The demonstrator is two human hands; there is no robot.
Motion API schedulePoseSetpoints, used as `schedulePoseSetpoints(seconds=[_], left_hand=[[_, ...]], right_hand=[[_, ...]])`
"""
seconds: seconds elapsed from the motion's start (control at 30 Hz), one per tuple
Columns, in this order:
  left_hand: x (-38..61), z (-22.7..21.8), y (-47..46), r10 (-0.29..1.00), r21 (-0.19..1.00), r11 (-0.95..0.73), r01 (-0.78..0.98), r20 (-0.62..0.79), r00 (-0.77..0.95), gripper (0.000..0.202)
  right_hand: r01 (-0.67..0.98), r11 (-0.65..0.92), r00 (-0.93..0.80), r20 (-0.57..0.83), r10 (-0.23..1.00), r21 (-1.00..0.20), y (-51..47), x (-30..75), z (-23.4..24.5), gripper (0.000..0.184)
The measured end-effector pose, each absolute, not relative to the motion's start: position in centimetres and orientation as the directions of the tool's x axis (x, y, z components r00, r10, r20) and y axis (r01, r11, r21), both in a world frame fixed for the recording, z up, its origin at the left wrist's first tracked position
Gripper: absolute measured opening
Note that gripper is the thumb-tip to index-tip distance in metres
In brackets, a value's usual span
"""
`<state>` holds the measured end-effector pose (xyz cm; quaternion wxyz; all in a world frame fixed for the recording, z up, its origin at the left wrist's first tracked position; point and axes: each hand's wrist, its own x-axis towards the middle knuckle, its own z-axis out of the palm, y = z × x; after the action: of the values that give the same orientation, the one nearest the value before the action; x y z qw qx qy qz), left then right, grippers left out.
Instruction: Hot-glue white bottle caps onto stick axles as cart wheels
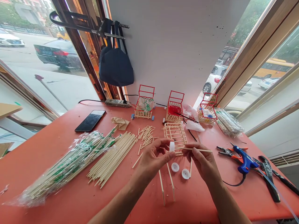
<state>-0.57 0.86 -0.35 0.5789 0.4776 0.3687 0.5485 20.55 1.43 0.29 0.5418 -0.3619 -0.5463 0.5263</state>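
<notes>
Left hand (151, 158) up close over the red bench (70, 199), pinching a small white cap (172, 146) between thumb and fingertips. Right hand (203, 161) grips a thin wooden stick (198, 150) level, its tip meeting the cap, probably braced like that to keep the two lined up. The cap looks round, shallow, plastic. Two more caps (175, 167) lie just below, beside loose sticks (171, 183).

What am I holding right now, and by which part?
The left hand pinches a white cap by its sides; the right hand holds a thin wooden stick near its middle, its far end at the cap.
</notes>
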Motion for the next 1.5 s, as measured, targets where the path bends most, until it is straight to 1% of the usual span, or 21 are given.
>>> schedulePoseSetpoints(seconds=[0.13,0.27,0.33,0.5,0.6,0.77,0.83,0.97,1.07,1.23,1.4,1.5], left_hand=[[-0.6,-0.4,0.9,0.988,0.955,-0.052,-0.293,0.091,0.124,0.043],[-0.6,-0.2,0.8,0.991,0.948,-0.049,-0.314,0.084,0.099,0.045],[-0.7,0.1,0.7,0.993,0.945,-0.037,-0.325,0.073,0.097,0.045],[-0.9,0.7,0.5,0.993,0.919,0.004,-0.393,0.044,0.111,0.044],[-1.0,0.8,0.6,0.992,0.888,0.034,-0.459,0.027,0.125,0.046],[-0.8,1.0,0.7,0.994,0.811,0.083,-0.579,-0.024,0.110,0.064],[-0.7,1.1,0.7,0.991,0.794,0.110,-0.597,-0.042,0.127,0.067],[-0.5,1.0,0.6,0.974,0.764,0.195,-0.616,-0.078,0.212,0.055],[-0.3,0.7,0.6,0.955,0.697,0.258,-0.669,-0.079,0.286,0.050],[-0.1,0.3,0.6,0.943,0.600,0.314,-0.736,-0.109,0.314,0.055],[-0.6,0.5,0.5,0.951,0.585,0.295,-0.756,-0.107,0.289,0.055],[-0.8,0.6,0.7,0.955,0.593,0.288,-0.752,-0.113,0.276,0.057]], right_hand=[[-0.249,0.162,-0.185,0.211,0.960,-0.955,1.6,20.7,0.2,0.042],[-0.255,0.129,-0.222,0.188,0.957,-0.958,1.7,20.8,0.3,0.049],[-0.253,0.106,-0.248,0.170,0.954,-0.962,1.7,20.9,0.5,0.046],[-0.253,0.062,-0.301,0.140,0.943,-0.965,1.4,20.9,0.8,0.028],[-0.237,0.101,-0.307,0.173,0.936,-0.966,1.3,20.9,0.6,0.024],[-0.160,0.205,-0.263,0.242,0.934,-0.966,1.1,21.0,0.1,0.023],[-0.142,0.237,-0.240,0.265,0.934,-0.961,1.1,21.1,0.1,0.022],[-0.117,0.268,-0.222,0.289,0.931,-0.956,1.0,21.0,0.1,0.020],[-0.088,0.286,-0.247,0.299,0.922,-0.954,0.8,20.7,0.1,0.021],[-0.031,0.340,-0.324,0.331,0.886,-0.940,0.6,20.3,0.2,0.028],[-0.055,0.405,-0.311,0.401,0.862,-0.913,0.6,20.3,0.1,0.047],[-0.066,0.400,-0.276,0.402,0.873,-0.914,0.6,20.4,0.0,0.057]])
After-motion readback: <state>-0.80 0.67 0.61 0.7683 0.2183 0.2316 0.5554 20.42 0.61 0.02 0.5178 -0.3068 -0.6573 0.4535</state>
